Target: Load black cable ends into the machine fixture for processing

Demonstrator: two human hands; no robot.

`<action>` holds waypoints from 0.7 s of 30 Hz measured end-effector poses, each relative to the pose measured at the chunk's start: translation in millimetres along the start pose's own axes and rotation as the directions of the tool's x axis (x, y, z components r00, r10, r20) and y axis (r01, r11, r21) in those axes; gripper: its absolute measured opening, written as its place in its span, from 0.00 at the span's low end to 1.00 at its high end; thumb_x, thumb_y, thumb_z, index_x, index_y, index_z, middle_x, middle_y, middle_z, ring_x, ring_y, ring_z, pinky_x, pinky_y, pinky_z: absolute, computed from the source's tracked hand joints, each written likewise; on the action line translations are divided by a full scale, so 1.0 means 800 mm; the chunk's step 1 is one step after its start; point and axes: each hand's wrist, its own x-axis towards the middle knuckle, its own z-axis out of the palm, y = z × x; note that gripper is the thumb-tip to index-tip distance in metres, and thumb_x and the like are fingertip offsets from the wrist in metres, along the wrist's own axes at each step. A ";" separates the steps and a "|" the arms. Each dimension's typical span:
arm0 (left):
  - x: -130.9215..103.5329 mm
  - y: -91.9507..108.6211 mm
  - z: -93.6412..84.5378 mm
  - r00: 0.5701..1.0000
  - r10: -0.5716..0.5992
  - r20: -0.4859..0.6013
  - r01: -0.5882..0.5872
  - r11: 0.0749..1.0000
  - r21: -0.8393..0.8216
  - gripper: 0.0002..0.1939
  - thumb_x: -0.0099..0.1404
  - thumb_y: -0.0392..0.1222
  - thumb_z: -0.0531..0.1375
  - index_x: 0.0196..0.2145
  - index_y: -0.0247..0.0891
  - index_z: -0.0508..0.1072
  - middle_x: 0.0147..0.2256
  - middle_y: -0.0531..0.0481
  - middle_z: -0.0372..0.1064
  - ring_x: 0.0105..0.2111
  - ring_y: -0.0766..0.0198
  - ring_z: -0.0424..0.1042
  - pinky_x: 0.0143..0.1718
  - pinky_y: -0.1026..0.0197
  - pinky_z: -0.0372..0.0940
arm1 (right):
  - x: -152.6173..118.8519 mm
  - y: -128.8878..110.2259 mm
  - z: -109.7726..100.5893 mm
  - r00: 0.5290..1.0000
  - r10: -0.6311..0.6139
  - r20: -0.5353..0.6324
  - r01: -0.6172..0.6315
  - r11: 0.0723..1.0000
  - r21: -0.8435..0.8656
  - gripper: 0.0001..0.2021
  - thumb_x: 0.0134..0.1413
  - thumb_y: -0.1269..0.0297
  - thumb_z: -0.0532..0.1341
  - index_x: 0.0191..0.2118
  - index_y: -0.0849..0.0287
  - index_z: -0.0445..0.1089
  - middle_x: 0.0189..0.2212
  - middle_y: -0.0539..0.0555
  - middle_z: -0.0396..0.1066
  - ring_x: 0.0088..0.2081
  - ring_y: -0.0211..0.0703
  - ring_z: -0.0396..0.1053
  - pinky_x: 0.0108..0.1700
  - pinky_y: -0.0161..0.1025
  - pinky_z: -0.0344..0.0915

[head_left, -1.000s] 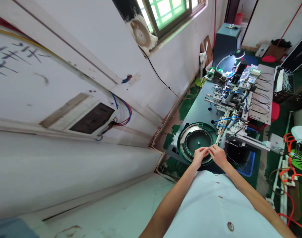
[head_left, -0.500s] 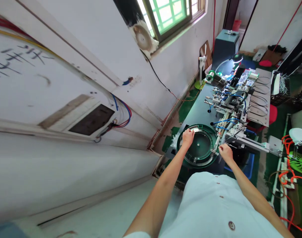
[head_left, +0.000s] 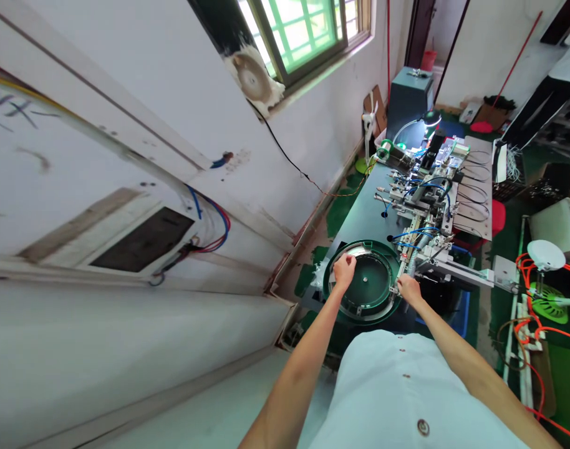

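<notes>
A round green bowl (head_left: pixel 369 284) with a metal rim sits at the near end of a machine table. My left hand (head_left: pixel 345 269) is closed over the bowl's upper left part, its fingers pressed together; anything between them is too small to make out. At the bowl's right edge, beside the end of a metal track (head_left: pixel 403 265), my right hand (head_left: pixel 409 289) is closed too, and what it may pinch is hidden. The assembly machine (head_left: pixel 429 193), with blue tubes and metal arms, stands beyond the bowl.
A grey metal arm (head_left: pixel 458 268) juts out to the right of my right hand. Beneath it is a blue crate (head_left: pixel 463 315). A wall with a window (head_left: pixel 308 31) runs along the left. Orange cables (head_left: pixel 526 268) and a green fan (head_left: pixel 550 304) are at the right.
The camera view has shifted, so the scene sits further left. My left hand has moved slightly toward me over the bowl's left side. My right hand is nearer the track's end.
</notes>
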 end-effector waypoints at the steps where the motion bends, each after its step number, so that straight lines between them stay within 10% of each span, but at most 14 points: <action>1: -0.006 0.000 0.001 0.999 -0.031 0.016 0.032 0.998 -0.060 0.06 0.62 0.40 0.58 0.31 0.36 0.73 0.33 0.45 0.73 0.38 0.58 0.72 0.45 0.57 0.62 | 0.002 -0.002 0.001 1.000 0.003 0.003 -0.003 1.000 -0.006 0.11 0.62 0.60 0.58 0.45 0.62 0.68 0.42 0.54 0.70 0.40 0.41 0.70 0.42 0.43 0.70; 10: -0.072 0.002 0.011 0.939 -0.220 0.263 0.328 0.800 -0.502 0.15 0.48 0.48 0.68 0.27 0.34 0.73 0.29 0.46 0.75 0.32 0.64 0.75 0.37 0.63 0.67 | -0.002 0.002 0.000 0.997 -0.005 -0.078 0.010 0.998 0.063 0.10 0.62 0.61 0.58 0.42 0.63 0.69 0.38 0.53 0.71 0.37 0.39 0.71 0.40 0.42 0.70; 21: -0.120 0.020 0.041 0.844 -0.303 0.442 0.526 0.628 -0.574 0.15 0.49 0.42 0.71 0.36 0.33 0.78 0.38 0.40 0.77 0.38 0.59 0.76 0.43 0.60 0.70 | -0.047 -0.027 -0.046 0.918 -0.175 -0.355 0.280 0.921 0.271 0.14 0.63 0.66 0.49 0.38 0.60 0.72 0.34 0.56 0.73 0.35 0.40 0.70 0.39 0.34 0.65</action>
